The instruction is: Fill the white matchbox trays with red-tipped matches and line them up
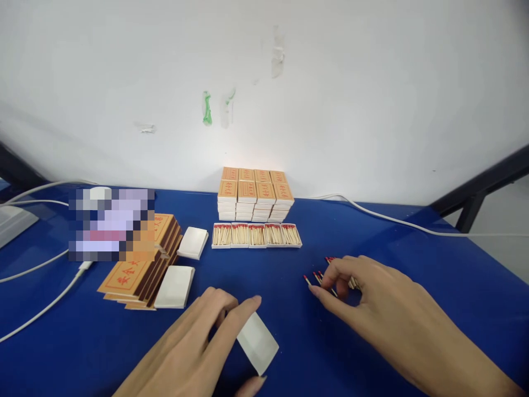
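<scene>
My left hand (198,336) grips a small white matchbox tray (261,344) between thumb and fingers, just above the blue table. The inside of the tray that shows looks bare. On the right, my right hand (372,309) curls over a loose pile of red-headed matches (318,277). Its thumb and index finger close on some of them; the palm hides most of the pile. Beyond the hands, several matchbox trays filled with matches (257,236) stand side by side in a row.
Stacked orange matchboxes (256,193) stand against the wall behind the row. To the left are flattened orange matchbox sleeves (128,275), white tray stacks (174,286) and a blurred-out phone (111,223) with a white cable (53,303). Another cable (397,223) runs along the back right.
</scene>
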`<state>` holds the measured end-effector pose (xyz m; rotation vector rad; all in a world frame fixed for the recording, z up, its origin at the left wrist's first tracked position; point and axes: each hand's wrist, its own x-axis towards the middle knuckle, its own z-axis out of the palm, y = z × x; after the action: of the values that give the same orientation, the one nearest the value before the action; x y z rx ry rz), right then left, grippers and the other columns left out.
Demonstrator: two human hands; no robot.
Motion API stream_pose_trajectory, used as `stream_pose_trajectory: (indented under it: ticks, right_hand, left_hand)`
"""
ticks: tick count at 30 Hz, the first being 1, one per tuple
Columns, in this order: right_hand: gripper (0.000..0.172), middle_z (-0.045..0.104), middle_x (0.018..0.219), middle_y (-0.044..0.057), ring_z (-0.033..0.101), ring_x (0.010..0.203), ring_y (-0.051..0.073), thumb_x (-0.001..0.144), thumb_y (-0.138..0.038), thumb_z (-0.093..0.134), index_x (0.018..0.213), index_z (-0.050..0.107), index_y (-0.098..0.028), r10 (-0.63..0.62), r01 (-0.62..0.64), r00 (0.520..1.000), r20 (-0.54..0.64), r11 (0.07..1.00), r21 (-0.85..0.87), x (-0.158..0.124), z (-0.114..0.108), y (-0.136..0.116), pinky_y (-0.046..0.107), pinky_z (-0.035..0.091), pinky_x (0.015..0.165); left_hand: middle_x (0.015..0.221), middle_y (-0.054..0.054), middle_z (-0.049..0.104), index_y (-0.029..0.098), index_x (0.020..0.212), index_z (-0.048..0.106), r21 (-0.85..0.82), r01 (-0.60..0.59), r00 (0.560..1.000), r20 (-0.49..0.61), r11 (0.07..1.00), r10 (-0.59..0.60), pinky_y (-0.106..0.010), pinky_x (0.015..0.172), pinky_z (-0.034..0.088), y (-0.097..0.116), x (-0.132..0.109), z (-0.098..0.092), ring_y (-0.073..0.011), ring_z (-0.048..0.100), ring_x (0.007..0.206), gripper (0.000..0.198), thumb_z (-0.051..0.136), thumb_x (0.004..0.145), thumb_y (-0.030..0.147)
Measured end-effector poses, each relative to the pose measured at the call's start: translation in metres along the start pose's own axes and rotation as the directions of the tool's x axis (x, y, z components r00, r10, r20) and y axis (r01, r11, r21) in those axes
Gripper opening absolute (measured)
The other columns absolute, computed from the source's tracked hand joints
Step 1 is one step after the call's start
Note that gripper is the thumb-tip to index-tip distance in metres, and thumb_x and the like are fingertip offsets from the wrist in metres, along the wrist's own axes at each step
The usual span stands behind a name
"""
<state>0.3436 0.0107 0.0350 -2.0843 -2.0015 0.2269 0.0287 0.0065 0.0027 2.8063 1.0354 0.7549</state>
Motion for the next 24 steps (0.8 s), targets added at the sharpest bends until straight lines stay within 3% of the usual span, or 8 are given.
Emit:
stream_pose_trajectory:
  ticks: [3,6,14,20,24]
  right_hand:
    - [0.029,0.078,0.086,0.0,0.074,0.073,0.024,0.098,-0.059,0.07,0.084,0.078,-0.034,-0.029,0.029,0.999,-0.029,1.0,0.007,-0.001,0.0,-0.002,0.035,0.048,0.059]
    - [0.02,0.077,0.082,-0.001,0.074,0.072,0.023,0.096,-0.048,0.077,0.081,0.078,-0.033,-0.069,0.069,0.997,-0.036,0.998,-0.007,-0.001,0.003,-0.006,0.034,0.048,0.059]
    - [0.027,0.073,0.075,-0.001,0.073,0.077,0.023,0.1,-0.028,0.074,0.073,0.07,-0.029,-0.17,0.17,0.984,-0.057,0.985,-0.007,-0.003,0.014,-0.026,0.035,0.05,0.066]
    - [0.015,0.079,0.086,0.001,0.075,0.072,0.023,0.099,-0.038,0.074,0.086,0.08,-0.033,-0.155,0.144,0.97,-0.186,0.987,-0.072,-0.003,0.001,0.003,0.032,0.044,0.053]
    - [0.016,0.082,0.092,0.003,0.08,0.085,0.027,0.098,-0.037,0.072,0.084,0.08,-0.033,-0.146,0.131,0.979,-0.139,0.985,-0.113,-0.004,0.003,0.013,0.032,0.046,0.054]
  left_hand:
    - [0.115,-0.01,0.081,0.017,0.156,0.062,0.072,-0.044,0.999,0.015,0.996,0.043,-0.029,0.082,0.073,-0.002,-0.001,0.001,-0.0239,0.088,0.096,0.051,0.05,0.12,0.052]
    - [0.115,-0.011,0.082,0.018,0.146,0.066,0.101,-0.057,0.998,0.004,0.993,0.056,-0.03,0.079,0.073,-0.003,-0.003,0.001,-0.0258,0.089,0.097,0.048,0.046,0.122,0.055]
    - [0.1,-0.003,0.077,0.026,0.122,0.066,-0.009,-0.05,0.998,0.023,0.999,0.05,-0.029,0.075,0.07,-0.004,0.007,-0.003,-0.0215,0.085,0.086,0.032,0.043,0.124,0.048]
    - [0.102,-0.003,0.077,0.026,0.124,0.065,-0.046,-0.05,0.998,0.041,0.998,0.052,-0.027,0.077,0.07,-0.004,0.005,-0.003,-0.0203,0.084,0.087,0.026,0.049,0.123,0.046]
    - [0.102,-0.003,0.078,0.026,0.124,0.066,-0.029,-0.053,0.998,0.03,0.998,0.054,-0.026,0.078,0.069,-0.004,0.005,-0.001,-0.0199,0.084,0.089,0.028,0.049,0.123,0.047]
